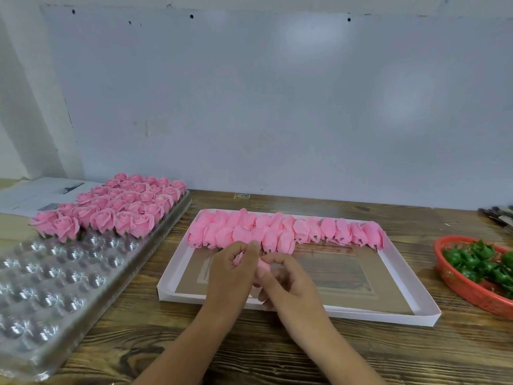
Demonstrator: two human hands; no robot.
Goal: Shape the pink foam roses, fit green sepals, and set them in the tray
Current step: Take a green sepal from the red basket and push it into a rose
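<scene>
Pink foam of 1 rose (259, 266) shows only in slivers between curled fingers, its shape hard to read. Right of it, the red basket (469, 290) of green sepals (480, 263) is cut off by the frame edge. Bare cardboard lies open in the white box (383, 311) below the unshaped buds (283, 230). Both the left hand (234, 269) and right hand (290, 284) pinch the rose above that box. Finished roses (116, 209) fill the clear tray (55, 282)'s far end.
</scene>
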